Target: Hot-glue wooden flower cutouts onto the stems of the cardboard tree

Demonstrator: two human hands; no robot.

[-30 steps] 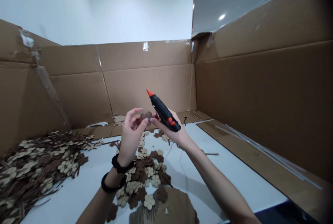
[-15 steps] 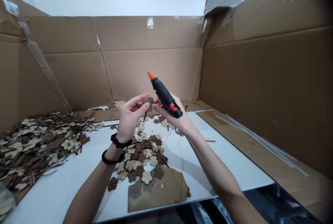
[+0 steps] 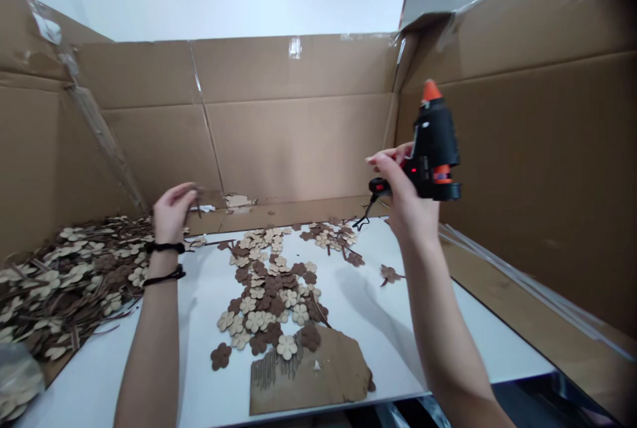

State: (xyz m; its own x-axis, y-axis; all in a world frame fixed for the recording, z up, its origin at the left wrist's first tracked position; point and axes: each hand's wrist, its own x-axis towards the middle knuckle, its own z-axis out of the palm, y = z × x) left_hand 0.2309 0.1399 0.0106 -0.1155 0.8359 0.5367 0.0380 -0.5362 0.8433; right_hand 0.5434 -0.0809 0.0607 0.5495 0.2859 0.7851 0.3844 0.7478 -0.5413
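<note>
My right hand (image 3: 408, 196) is raised on the right, wrapped around a black and orange glue gun (image 3: 434, 142) whose orange nozzle points up. A small red light shows on the gun's body. On the left, my left hand (image 3: 173, 212) is closed in a pinch on a brown flower cutout (image 3: 198, 193) with a thin strip hanging from it; motion blurs it. Between the arms, brown and cream flower cutouts (image 3: 271, 288) lie spread over the white table (image 3: 363, 342). A single brown flower with strips (image 3: 390, 274) rests below the glue gun, left of my right forearm.
A large heap of flowers and strips (image 3: 74, 275) fills the left side. A ragged cardboard piece (image 3: 333, 375) lies at the front edge. Cardboard walls (image 3: 298, 142) enclose the table. Clear glue sticks (image 3: 527, 288) lie along the right, and a clear bag (image 3: 20, 381) sits at front left.
My hands have moved apart: the left one leftward with the brown flower, the right one rightward and up with the glue gun. A brown flower with strips now shows on the table at right.
</note>
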